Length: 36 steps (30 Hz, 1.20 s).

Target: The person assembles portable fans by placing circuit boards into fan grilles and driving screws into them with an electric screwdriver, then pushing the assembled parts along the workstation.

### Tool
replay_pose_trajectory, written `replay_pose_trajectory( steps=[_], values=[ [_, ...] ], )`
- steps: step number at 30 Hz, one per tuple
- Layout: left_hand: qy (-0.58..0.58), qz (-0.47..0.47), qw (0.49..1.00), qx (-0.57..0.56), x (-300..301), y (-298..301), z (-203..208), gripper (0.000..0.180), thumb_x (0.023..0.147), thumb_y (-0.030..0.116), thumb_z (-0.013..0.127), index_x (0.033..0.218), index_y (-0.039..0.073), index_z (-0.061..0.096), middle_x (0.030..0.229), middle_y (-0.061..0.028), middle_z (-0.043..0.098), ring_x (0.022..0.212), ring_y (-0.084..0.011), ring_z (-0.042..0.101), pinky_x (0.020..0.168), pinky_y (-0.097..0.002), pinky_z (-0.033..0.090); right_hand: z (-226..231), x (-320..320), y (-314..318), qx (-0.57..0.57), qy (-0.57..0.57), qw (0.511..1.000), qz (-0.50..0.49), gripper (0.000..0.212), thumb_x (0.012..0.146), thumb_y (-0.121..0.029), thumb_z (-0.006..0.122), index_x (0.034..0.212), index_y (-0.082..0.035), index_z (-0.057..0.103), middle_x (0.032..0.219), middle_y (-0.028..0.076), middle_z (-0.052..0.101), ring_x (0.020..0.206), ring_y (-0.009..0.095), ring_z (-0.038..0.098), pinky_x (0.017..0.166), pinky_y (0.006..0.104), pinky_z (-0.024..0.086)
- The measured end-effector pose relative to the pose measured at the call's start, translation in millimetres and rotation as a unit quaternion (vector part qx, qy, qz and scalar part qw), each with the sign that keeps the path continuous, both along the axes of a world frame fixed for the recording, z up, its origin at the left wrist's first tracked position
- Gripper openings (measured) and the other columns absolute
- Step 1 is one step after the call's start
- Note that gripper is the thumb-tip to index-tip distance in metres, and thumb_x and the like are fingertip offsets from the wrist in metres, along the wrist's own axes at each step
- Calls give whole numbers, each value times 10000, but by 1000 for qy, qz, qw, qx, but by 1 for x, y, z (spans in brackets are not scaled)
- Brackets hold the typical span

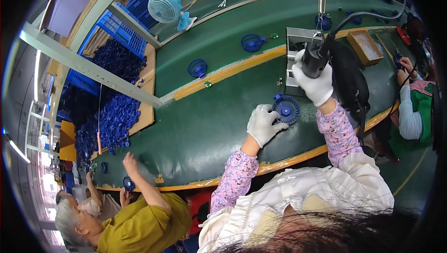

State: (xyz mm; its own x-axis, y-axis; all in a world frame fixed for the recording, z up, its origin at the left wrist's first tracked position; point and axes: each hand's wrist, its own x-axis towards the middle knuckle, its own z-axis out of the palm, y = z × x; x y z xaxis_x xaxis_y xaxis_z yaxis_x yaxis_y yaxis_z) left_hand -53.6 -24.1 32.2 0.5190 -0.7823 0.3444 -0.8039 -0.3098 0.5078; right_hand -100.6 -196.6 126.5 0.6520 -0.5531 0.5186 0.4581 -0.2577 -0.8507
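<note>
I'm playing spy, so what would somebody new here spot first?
Probably the big heap of blue parts at the left, then the light-blue desk fan at the upper left. Nearer the middle, the white-gloved right grip holds a hanging black corded power tool, while the left grip touches a round blue grille on the green workbench.

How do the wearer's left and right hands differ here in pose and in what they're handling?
The left hand touches the edge of a blue slatted round part; the right hand grasps a black corded tool. The left hand's thumb and fingers are spread, while the right hand's fingers curl around the tool. Both hands are white-gloved, with pink patterned sleeves.
</note>
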Motion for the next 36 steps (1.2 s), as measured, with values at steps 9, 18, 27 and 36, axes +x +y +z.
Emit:
replay_pose_trajectory(
  steps=[9,18,27,36],
  values=[
    [1,0,1000,5,-1,-3,-2,304,612,326,783,724,62,680,820,-136,594,844,-315,555,736,-411,450,-36,5,42,-45,59,993,89,187,724,2,672,892,-26,594,757,-2,581,683,76,560,619,232,468],
    [16,-8,1000,-23,4,-3,-13,309,602,352,786,708,77,695,757,-124,560,808,-307,535,696,-409,438,-44,12,39,-43,81,980,174,168,739,1,651,890,-30,584,758,-9,574,660,72,554,601,231,463],
    [-16,149,988,-30,18,2,-10,224,746,222,692,931,99,677,791,-146,606,786,-326,570,664,-418,463,4,-7,2,84,13,993,80,196,746,32,660,923,-23,596,792,3,594,667,58,565,612,214,456],
    [1,78,994,-73,27,2,-22,422,719,112,700,1100,-10,567,1169,-232,551,1120,-383,508,968,-416,412,-4,6,-25,2,-33,998,-58,195,784,75,612,952,-15,569,724,9,559,568,89,540,525,231,425]
  ],
)
